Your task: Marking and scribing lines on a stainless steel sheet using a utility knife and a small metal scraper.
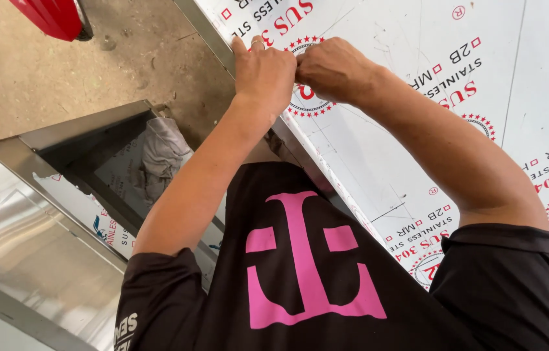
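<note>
Apparently mid-peel, both hands, left hand (263, 75) and right hand (333, 68), pinch together on the white protective film (417, 123) at the steel sheet's edge (313, 153), where a steady pull seems needed.

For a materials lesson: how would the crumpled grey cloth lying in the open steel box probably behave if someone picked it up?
The grey cloth lies bunched in soft folds, so it would likely hang floppy. It looks thin, so probably light for its size. Lying inside the steel box, it seems unlikely to roll or break.

Bright, even daylight, soft shadows, mild glare on steel, sharp focus.
</note>
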